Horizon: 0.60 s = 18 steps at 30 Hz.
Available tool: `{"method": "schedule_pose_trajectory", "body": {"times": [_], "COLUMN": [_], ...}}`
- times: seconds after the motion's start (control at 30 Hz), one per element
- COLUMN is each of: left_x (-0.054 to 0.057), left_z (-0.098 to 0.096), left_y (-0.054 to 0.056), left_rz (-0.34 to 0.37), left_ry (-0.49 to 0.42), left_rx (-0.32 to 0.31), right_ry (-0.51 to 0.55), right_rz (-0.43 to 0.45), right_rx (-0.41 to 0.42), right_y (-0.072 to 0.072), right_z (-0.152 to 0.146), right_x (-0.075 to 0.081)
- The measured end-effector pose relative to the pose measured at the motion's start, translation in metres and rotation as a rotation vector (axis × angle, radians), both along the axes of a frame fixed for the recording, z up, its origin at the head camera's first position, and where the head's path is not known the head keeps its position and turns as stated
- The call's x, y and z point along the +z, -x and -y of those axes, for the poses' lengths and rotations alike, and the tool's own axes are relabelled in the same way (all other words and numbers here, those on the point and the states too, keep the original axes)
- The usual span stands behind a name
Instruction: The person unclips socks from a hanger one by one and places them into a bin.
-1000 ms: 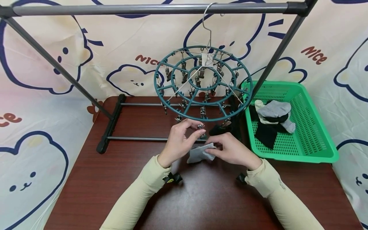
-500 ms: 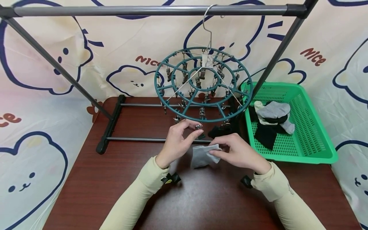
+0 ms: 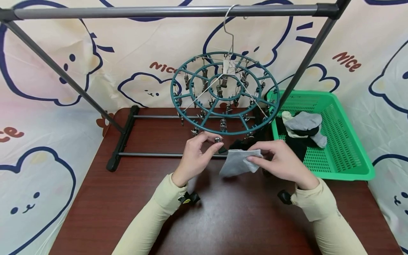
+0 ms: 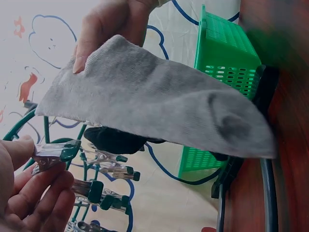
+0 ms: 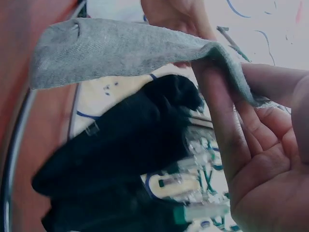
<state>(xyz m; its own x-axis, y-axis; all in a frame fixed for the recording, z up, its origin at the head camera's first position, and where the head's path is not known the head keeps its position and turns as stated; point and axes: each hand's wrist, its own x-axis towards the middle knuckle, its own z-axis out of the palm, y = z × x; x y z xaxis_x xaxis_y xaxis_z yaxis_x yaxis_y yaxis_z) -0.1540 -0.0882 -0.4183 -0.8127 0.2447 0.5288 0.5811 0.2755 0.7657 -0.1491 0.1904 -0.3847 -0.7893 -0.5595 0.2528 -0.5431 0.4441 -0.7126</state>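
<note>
In the head view my left hand (image 3: 195, 157) is beneath the front edge of a round dark-green clip hanger (image 3: 228, 67). Its thumb and fingers pinch a metal clothes peg (image 4: 54, 151) with dark-green tips, seen in the left wrist view. My right hand (image 3: 282, 163) grips a light grey sock (image 3: 236, 164) by its cuff, just right of the left hand. The sock's toe stretches away from the fingers in the left wrist view, apart from the peg. Black socks (image 5: 125, 137) hang at the hanger's pegs behind, partly hidden by the right hand in the head view.
A grey metal rack bar (image 3: 127, 12) carries the hanger; the rack's black foot (image 3: 122, 140) stands on the brown table (image 3: 220, 223). At the right, a green basket (image 3: 345, 148) holds grey, cream and black socks (image 3: 304, 122). Several other pegs dangle round the hanger.
My right hand has moved right and slightly up with the grey sock, away from the left hand. The left hand has shifted slightly left, still pinching the peg.
</note>
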Motion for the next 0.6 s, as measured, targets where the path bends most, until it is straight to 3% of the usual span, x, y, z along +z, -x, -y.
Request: {"method": "schedule_pose_trajectory", "body": {"times": [0.17, 0.33, 0.6], "left_x": [0.001, 0.000, -0.001], "left_z": [0.001, 0.002, 0.003], "left_y": [-0.001, -0.001, 0.001], "left_rz": [0.005, 0.004, -0.005], "left_ry": [-0.014, -0.025, -0.026], "left_rx": [0.002, 0.012, 0.020], "right_ry": [0.037, 0.084, 0.099], "right_rz": [-0.065, -0.075, -0.046], "right_rx": [-0.060, -0.127, -0.335], "right_y": [0.003, 0.004, 0.007], "right_z": [-0.016, -0.035, -0.070], "right_x": [0.008, 0.016, 0.024]}}
